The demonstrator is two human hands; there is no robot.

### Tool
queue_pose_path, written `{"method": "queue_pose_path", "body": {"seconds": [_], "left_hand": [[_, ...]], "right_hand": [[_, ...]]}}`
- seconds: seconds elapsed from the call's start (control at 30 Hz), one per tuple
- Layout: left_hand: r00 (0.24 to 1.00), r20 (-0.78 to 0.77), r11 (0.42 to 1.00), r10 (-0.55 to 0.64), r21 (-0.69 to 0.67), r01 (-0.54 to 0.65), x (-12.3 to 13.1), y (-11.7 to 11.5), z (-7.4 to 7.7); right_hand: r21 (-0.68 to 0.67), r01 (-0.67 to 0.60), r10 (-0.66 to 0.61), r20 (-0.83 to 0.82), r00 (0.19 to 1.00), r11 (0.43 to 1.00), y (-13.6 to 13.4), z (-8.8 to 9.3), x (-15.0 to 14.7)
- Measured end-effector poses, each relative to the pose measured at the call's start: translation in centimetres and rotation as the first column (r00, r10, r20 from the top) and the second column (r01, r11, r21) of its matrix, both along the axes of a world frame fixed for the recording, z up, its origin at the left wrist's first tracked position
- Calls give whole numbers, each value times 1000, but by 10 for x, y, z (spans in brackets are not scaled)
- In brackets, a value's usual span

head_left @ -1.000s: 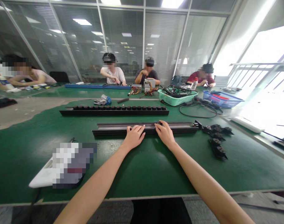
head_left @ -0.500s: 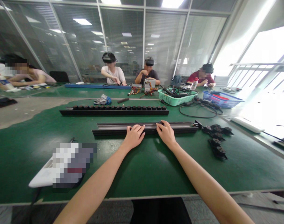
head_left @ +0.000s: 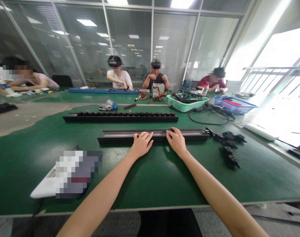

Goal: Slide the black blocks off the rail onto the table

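A long black channel rail [head_left: 116,139] lies crosswise on the green table before me. My left hand [head_left: 142,144] is closed over its middle, fingers across the channel and thumb along the near wall. To its right, my right hand [head_left: 177,142] pinches a small black block [head_left: 169,129] at the channel; most of the block is hidden by the fingers. A linked string of black modules [head_left: 229,144] trails from the rail's right end onto the table. Beyond sits a second black rail [head_left: 120,119] with a row of similar dark modules along it.
A white device [head_left: 45,184], partly blurred out, rests at the front left. Gloves [head_left: 108,105], a green basket of cables [head_left: 187,106], a loose black cable [head_left: 209,122] and a blue basket [head_left: 238,108] lie farther back. Several people sit around the table's far side.
My right hand has slid slightly to the right along the rail with the small block. The left hand stays in place. A person opposite has raised a hand.
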State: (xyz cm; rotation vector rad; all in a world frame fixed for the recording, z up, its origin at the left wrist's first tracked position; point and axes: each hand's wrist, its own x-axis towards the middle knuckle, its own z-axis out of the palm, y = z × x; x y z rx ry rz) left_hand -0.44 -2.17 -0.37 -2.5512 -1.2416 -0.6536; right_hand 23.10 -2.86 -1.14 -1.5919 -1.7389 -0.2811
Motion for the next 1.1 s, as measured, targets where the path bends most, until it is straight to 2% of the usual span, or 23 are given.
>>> {"method": "queue_pose_path", "body": {"seconds": [0.37,0.57,1.1], "left_hand": [[1000,12,1000,-10,1,10,-1,0,-1],[1000,11,1000,-12,6,12,-1,1,-3],[1000,5,1000,-7,1,7,-1,1,-3]], "right_hand": [[-19,-26,25,-49,999,999,4,1,7],[12,-41,42,-79,996,999,7,-2,10],[5,-21,21,-57,998,1000,7,-2,14]]}}
